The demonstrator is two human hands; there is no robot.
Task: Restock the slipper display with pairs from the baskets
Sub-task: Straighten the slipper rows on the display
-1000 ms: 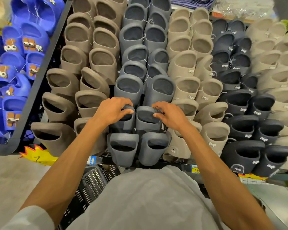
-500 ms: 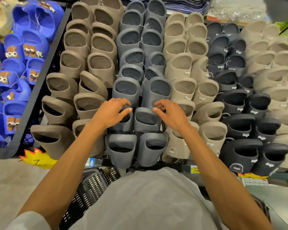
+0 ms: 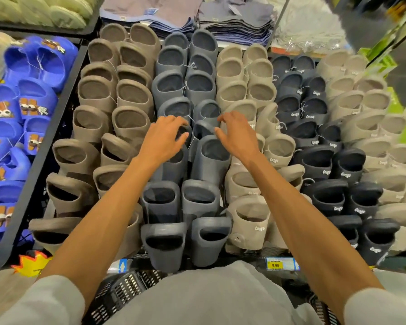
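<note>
A column of dark grey slippers [image 3: 211, 156] stands upright in pairs down the middle of the slanted display rack. My left hand [image 3: 164, 139] hovers over the left grey slipper [image 3: 174, 167] of a middle pair, its loosely bent fingertips touching the slipper behind. My right hand [image 3: 237, 137] is spread over the gap between the grey column and the beige slippers [image 3: 279, 148], holding nothing. Two more grey pairs [image 3: 164, 242] stand in front, near my body. A black mesh basket [image 3: 122, 294] sits below the rack's edge, its contents hidden.
Brown slippers [image 3: 92, 123] fill the columns to the left, and black slippers [image 3: 319, 160] and pale ones [image 3: 370, 127] those to the right. Blue character slippers [image 3: 31, 97] fill a separate bin at far left. Folded textiles [image 3: 232, 17] lie behind. A yellow price tag [image 3: 275, 265] marks the front edge.
Both hands let go of the second grey pair from the front and moved up the column to a higher pair, fingers now loose. The camera view tilted up.
</note>
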